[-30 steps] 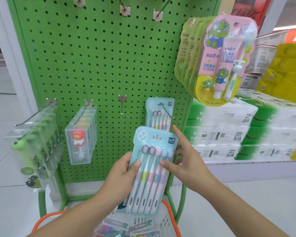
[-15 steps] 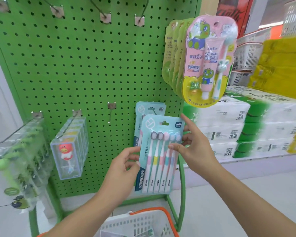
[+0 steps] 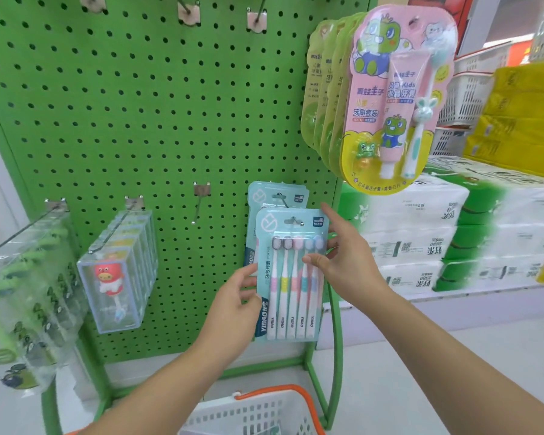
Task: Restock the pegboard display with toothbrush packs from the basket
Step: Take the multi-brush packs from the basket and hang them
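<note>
- While the teal cardboard-and-plastic pack of five pastel toothbrushes (image 3: 291,274) is held upright at centre frame, its hang hole is seen right at the tip of a thin metal peg hook (image 3: 285,202); whether the hook is through the hole cannot be told.
- The pack's left edge is pinched by the left hand (image 3: 233,312), thumb on the front, fingers curled behind.
- The right edge is gripped by the right hand (image 3: 343,262), thumb laid across the brush necks and index finger stretched up along the top corner.
- A matching teal toothbrush pack (image 3: 275,196) is seen already hanging on that hook, just behind the held one and flat to the green perforated metal pegboard (image 3: 145,105).
- At bottom centre, the white plastic lattice basket with an orange handle (image 3: 252,412) is glimpsed below the forearms.
- To the left of centre, a bare short hook (image 3: 200,199) is spotted, then clear plastic boxes holding a red cartoon-figure brush (image 3: 115,277).
- At far left, clear packs with green figures (image 3: 22,277) are hung, blurred.
- At upper right, pink and green blister cards of a children's toothpaste-and-brush set (image 3: 396,98) are displayed.
- Behind, at right, white and green wrapped tissue bundles (image 3: 421,240) are stacked.
</note>
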